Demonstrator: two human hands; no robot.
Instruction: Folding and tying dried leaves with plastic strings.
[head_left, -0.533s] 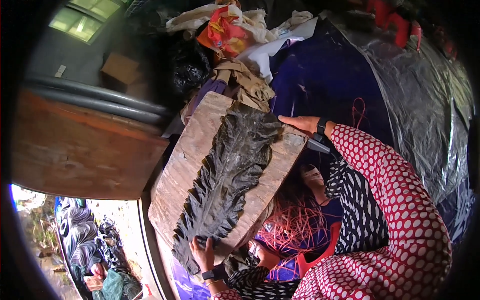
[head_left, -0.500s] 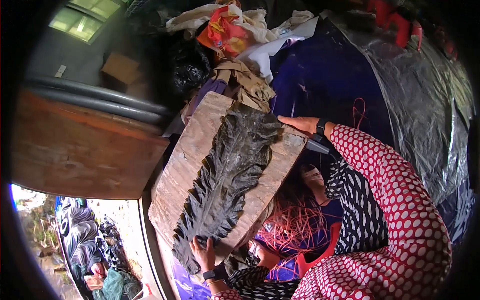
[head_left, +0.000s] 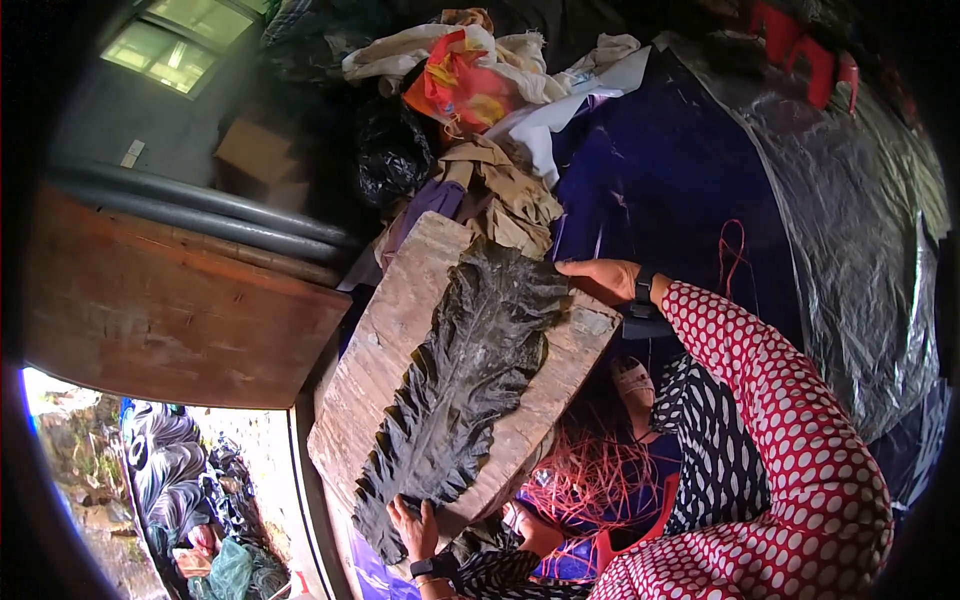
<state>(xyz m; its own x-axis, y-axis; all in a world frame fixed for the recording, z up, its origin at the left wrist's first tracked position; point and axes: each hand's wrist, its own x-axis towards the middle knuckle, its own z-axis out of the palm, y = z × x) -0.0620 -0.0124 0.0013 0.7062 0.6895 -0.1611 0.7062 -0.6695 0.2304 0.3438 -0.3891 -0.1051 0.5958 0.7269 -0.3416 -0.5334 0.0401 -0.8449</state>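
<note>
A long, dark, ruffled seaweed frond (head_left: 455, 375), looking like kelp, lies spread lengthwise on a slanted wooden board (head_left: 375, 340). My left hand (head_left: 414, 530) rests on the frond's near end, fingers apart, a dark watch on the wrist. At the far right corner of the board, my right hand (head_left: 605, 281) touches the frond's edge with stretched fingers, some of them hidden. A black band circles that wrist. Both sleeves are red with white dots.
Below the board's right side lies a tangle of pink-orange string (head_left: 590, 470) near my feet and a red stool edge (head_left: 650, 535). Crumpled brown cloth (head_left: 515, 200) and a black plastic bag (head_left: 393, 165) sit beyond the board. A brown wooden panel (head_left: 180, 310) stands at left.
The whole scene sits slightly lower in the picture. Both hands keep nearly the same places on the frond and board.
</note>
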